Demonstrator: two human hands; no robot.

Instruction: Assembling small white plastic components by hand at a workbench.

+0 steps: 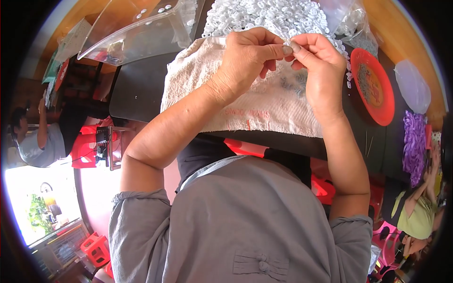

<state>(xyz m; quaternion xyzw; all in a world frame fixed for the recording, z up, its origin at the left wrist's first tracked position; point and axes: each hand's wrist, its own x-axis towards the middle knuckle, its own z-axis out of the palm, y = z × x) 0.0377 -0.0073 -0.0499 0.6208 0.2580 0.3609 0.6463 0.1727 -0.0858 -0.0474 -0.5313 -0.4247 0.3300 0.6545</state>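
My left hand (247,59) and my right hand (323,70) meet fingertip to fingertip above a beige towel (191,87). Thumb and forefinger of each hand pinch a small white piece (287,43), mostly covered by the fingers. Just beyond the hands lies a big heap of small white plastic pieces (264,16), loop-like in shape. Small grey bits (295,84) rest on the towel, partly behind my right hand. To the right of that hand sits a red dish (388,101) with thin grey metal bits (364,78) in it.
At the far left of the dark table (137,92) stands a clear plastic bin (141,45) with a few white pieces. Plastic bags (356,28) and a purple bundle (414,141) lie to the right. One person (42,141) sits left, another (415,214) right.
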